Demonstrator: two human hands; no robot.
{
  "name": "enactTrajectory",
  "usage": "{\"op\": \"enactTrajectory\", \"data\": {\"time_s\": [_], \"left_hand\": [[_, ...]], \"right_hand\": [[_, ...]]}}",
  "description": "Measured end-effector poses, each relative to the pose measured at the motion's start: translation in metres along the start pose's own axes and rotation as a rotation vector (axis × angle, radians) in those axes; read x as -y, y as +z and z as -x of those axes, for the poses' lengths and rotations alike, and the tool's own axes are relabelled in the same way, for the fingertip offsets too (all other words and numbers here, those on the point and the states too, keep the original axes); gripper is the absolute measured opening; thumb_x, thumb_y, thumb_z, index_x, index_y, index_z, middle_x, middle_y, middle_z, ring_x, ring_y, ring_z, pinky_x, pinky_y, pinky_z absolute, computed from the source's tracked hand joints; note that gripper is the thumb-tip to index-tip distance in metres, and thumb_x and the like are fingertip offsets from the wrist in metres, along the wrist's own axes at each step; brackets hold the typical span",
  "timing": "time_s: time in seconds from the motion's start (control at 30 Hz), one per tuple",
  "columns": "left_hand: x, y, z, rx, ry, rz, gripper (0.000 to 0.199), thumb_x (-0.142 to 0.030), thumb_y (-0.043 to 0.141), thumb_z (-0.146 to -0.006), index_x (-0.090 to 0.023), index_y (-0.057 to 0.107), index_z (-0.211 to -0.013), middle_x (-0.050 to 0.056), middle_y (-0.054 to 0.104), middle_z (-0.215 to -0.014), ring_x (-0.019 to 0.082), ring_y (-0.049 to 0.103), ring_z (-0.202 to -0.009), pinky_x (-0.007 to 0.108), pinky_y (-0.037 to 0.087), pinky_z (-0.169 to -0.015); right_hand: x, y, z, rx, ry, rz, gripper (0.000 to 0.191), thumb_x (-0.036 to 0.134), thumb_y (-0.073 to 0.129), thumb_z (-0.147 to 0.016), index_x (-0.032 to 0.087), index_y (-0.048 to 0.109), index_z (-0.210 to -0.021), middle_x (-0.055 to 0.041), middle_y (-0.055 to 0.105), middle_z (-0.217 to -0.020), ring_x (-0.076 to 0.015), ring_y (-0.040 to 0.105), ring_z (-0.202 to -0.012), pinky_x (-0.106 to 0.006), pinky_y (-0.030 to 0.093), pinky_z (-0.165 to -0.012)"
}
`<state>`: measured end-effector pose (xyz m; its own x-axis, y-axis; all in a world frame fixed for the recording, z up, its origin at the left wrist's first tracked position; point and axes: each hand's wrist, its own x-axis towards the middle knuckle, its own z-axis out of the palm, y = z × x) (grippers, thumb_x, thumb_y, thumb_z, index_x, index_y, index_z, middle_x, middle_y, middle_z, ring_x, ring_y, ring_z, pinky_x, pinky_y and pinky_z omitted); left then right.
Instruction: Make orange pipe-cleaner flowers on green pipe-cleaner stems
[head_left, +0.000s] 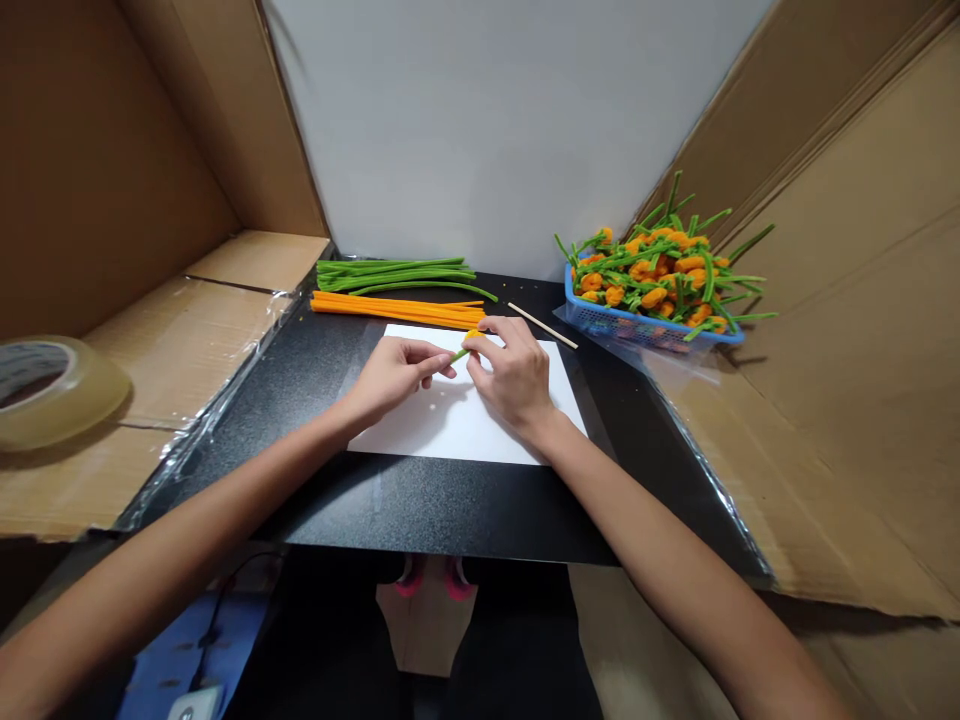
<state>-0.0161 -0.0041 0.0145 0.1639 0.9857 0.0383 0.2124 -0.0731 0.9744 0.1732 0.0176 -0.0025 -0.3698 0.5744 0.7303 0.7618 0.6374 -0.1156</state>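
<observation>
Between my two hands, above a white sheet of paper (450,440), is a small pipe-cleaner flower (472,336) with an orange-yellow head and a green stem. My left hand (397,375) pinches the green stem between thumb and fingertips. The fingers of my right hand (517,370) close round the orange head and cover part of it. Just beyond the paper lie a bundle of orange pipe cleaners (397,308) and, behind it, a bundle of green pipe cleaners (397,272). A thin wooden stick (542,326) rests slantwise past my right hand.
A blue plastic basket (622,318) heaped with orange and green pipe-cleaner flowers (667,270) stands at the back right. On the cardboard at left lies a roll of clear tape (90,400). Cardboard walls (847,300) flank the black table (322,500).
</observation>
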Motion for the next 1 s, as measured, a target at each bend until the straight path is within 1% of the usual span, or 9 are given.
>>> {"op": "enactTrajectory", "data": {"time_s": [0.1,0.2,0.33,0.5,0.57,0.67,0.77,0.9,1.0], "left_hand": [[-0.004,-0.003,-0.001,0.056,-0.239,0.336,0.014,-0.014,0.066,-0.086,-0.010,0.078,-0.090,0.012,0.076,-0.088,0.007,0.052,-0.054,0.017,0.035,-0.047],[-0.010,-0.008,-0.001,0.128,-0.319,0.504,0.017,-0.004,0.061,-0.087,-0.006,0.077,-0.090,0.016,0.075,-0.096,0.005,0.055,-0.055,0.014,0.043,-0.049],[-0.012,-0.010,0.000,0.170,-0.421,0.617,0.022,0.004,0.057,-0.086,-0.004,0.076,-0.093,0.016,0.075,-0.093,0.005,0.060,-0.057,0.012,0.052,-0.055],[-0.006,-0.008,-0.003,0.224,-0.536,0.649,0.022,0.007,0.060,-0.083,-0.005,0.076,-0.093,0.014,0.074,-0.088,0.005,0.061,-0.055,0.010,0.053,-0.053],[-0.004,-0.009,-0.004,0.243,-0.514,0.660,0.020,0.005,0.064,-0.082,-0.007,0.077,-0.092,0.013,0.074,-0.088,0.003,0.056,-0.050,0.009,0.049,-0.047],[-0.001,-0.013,-0.005,0.311,-0.478,0.646,0.014,-0.004,0.068,-0.083,-0.010,0.078,-0.091,0.011,0.073,-0.088,0.000,0.041,-0.041,0.008,0.032,-0.032],[0.002,-0.015,-0.005,0.383,-0.475,0.600,0.011,-0.011,0.072,-0.081,-0.012,0.079,-0.090,0.011,0.072,-0.086,-0.001,0.029,-0.039,0.010,0.019,-0.029],[0.002,-0.016,-0.006,0.367,-0.450,0.514,0.014,-0.014,0.079,-0.072,-0.014,0.080,-0.086,0.012,0.072,-0.086,0.000,0.029,-0.040,0.013,0.014,-0.030],[-0.003,-0.018,-0.004,0.386,-0.413,0.469,0.021,-0.015,0.082,-0.069,-0.013,0.079,-0.090,0.011,0.071,-0.083,0.001,0.029,-0.040,0.015,0.011,-0.031]], "right_hand": [[-0.005,-0.002,-0.001,-0.009,-0.007,-0.029,0.019,0.011,0.062,-0.084,0.023,0.074,-0.092,-0.0089,0.067,-0.108,-0.0256,0.059,-0.101,-0.038,0.050,-0.079],[-0.009,-0.003,-0.002,-0.015,0.000,-0.068,0.016,0.015,0.061,-0.088,0.023,0.074,-0.094,-0.0095,0.067,-0.109,-0.0253,0.059,-0.102,-0.039,0.051,-0.081],[-0.009,-0.003,-0.002,0.016,-0.004,-0.112,0.016,0.017,0.058,-0.093,0.023,0.073,-0.093,-0.0097,0.067,-0.106,-0.0252,0.059,-0.101,-0.040,0.051,-0.081],[-0.009,0.000,-0.002,0.050,-0.049,-0.237,0.022,0.007,0.053,-0.091,0.019,0.071,-0.089,-0.0107,0.067,-0.106,-0.0238,0.059,-0.101,-0.039,0.052,-0.085],[-0.012,0.001,-0.003,0.052,-0.054,-0.264,0.024,0.007,0.050,-0.092,0.018,0.070,-0.088,-0.0111,0.067,-0.105,-0.0234,0.060,-0.100,-0.039,0.052,-0.087],[-0.021,0.000,-0.005,0.047,-0.036,-0.258,0.024,0.007,0.048,-0.092,0.019,0.069,-0.087,-0.0113,0.067,-0.105,-0.0239,0.060,-0.101,-0.040,0.051,-0.087],[-0.032,-0.004,-0.006,0.035,-0.036,-0.220,0.024,0.009,0.048,-0.093,0.018,0.069,-0.086,-0.0122,0.067,-0.106,-0.0249,0.059,-0.102,-0.042,0.050,-0.089],[-0.039,-0.008,-0.007,0.066,-0.052,-0.164,0.025,0.008,0.048,-0.092,0.019,0.069,-0.083,-0.0120,0.067,-0.106,-0.0252,0.057,-0.104,-0.042,0.049,-0.089],[-0.040,-0.007,-0.007,0.097,-0.016,-0.158,0.025,0.005,0.050,-0.089,0.019,0.070,-0.082,-0.0112,0.067,-0.102,-0.0251,0.056,-0.101,-0.041,0.049,-0.087]]}}
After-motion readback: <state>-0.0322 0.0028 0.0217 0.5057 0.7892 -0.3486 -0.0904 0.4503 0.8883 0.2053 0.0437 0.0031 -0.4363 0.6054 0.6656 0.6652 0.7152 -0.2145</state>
